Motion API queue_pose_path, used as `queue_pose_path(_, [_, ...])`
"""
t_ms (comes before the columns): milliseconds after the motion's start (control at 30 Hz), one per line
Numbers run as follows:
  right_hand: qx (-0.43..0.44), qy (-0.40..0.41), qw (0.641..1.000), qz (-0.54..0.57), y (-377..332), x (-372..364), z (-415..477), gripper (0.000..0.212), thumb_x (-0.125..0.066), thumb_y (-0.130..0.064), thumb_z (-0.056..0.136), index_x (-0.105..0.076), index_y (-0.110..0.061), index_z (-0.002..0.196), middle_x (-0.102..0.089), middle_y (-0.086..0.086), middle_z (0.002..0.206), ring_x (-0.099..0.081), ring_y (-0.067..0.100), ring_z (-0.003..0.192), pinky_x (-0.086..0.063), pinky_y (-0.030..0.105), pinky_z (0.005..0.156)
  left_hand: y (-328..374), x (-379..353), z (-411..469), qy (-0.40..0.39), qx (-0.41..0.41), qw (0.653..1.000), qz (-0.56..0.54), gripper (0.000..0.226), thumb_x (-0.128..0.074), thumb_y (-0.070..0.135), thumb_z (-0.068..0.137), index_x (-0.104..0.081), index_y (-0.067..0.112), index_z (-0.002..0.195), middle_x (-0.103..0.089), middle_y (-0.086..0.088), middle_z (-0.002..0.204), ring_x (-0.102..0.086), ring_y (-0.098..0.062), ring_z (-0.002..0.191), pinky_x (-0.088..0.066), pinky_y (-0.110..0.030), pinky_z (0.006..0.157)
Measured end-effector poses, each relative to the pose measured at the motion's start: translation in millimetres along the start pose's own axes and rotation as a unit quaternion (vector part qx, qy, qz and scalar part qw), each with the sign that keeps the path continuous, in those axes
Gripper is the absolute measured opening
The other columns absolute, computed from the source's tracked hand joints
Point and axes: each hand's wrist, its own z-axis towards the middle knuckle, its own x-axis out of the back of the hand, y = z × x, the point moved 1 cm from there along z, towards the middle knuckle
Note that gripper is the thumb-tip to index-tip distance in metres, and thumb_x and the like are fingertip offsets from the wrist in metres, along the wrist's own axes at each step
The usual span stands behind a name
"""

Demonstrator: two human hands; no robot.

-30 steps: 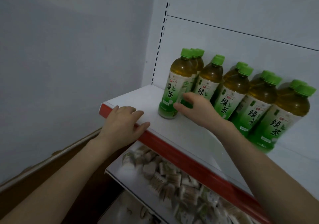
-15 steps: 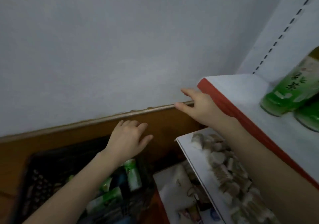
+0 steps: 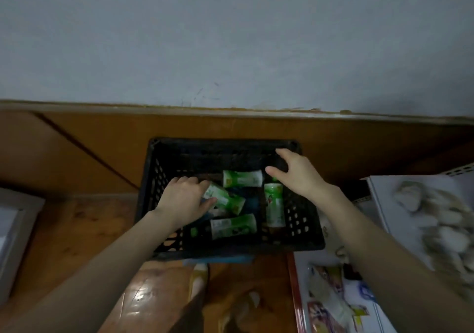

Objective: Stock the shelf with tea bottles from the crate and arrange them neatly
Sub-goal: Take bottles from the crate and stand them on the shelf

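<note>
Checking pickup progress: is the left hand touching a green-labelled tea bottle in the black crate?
Touching. Head view: the left hand pinches the tilted green-labelled plastic tea bottle in the black plastic crate.

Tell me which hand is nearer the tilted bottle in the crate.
Left. The left hand grips the tilted bottle; the right hand hovers open to its right, above the crate.

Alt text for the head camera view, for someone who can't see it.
A person's left hand grips a green-labelled tea bottle lying in a black crate; the right hand hovers open over other bottles.
</note>
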Motion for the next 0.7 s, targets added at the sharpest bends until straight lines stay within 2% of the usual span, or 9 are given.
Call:
queue_pose_path(267, [-0.07,-0.075,0.994,-0.026,31.1,-91.4,45.5,0.065,-0.054,-0.037,0.089,-0.03,-0.01,0.143,-0.045,0.011,0.141,-0.05,0.027,0.122,-0.046,0.038,0.097,-30.4,-71.1,3.9,-0.087,0.042,0.995,-0.004,0.054,-0.038,0.05,0.092,-0.041,0.016,0.134,-0.056,-0.01,0.12,-0.054,-0.028,0.11,-0.044,-0.035,0.087])
queue_pose_path(400, [-0.093,-0.101,0.99,-0.044,51.5,-127.2,66.5,0.068,-0.053,-0.04,0.089,-0.027,-0.009,0.143,-0.041,0.012,0.143,-0.045,0.028,0.126,-0.043,0.036,0.098,-32.8,-101.7,12.9,-0.126,0.069,0.99,0.001,0.054,-0.038,0.05,0.092,-0.04,0.016,0.134,-0.054,-0.011,0.122,-0.052,-0.029,0.111,-0.044,-0.036,0.086])
queue_pose_path(567, [-0.079,-0.142,0.985,-0.066,70.6,-171.7,97.3,0.065,-0.05,-0.041,0.091,-0.026,-0.01,0.142,-0.045,0.013,0.138,-0.048,0.029,0.12,-0.047,0.037,0.091,-28.9,-147.5,34.6,-0.184,0.072,0.98,-0.011,0.059,-0.039,0.052,0.092,-0.034,0.016,0.137,-0.047,-0.012,0.131,-0.048,-0.029,0.116,-0.043,-0.036,0.089])
queue_pose_path(700, [-0.053,-0.148,0.986,-0.056,80.4,-201.2,123.3,0.067,-0.051,-0.042,0.09,-0.026,-0.01,0.143,-0.04,0.012,0.143,-0.045,0.028,0.125,-0.043,0.037,0.095,-38.4,-183.4,55.1,-0.231,0.068,0.967,-0.077,0.068,-0.043,0.058,0.087,-0.03,0.017,0.14,-0.044,-0.014,0.135,-0.045,-0.03,0.12,-0.042,-0.038,0.091])
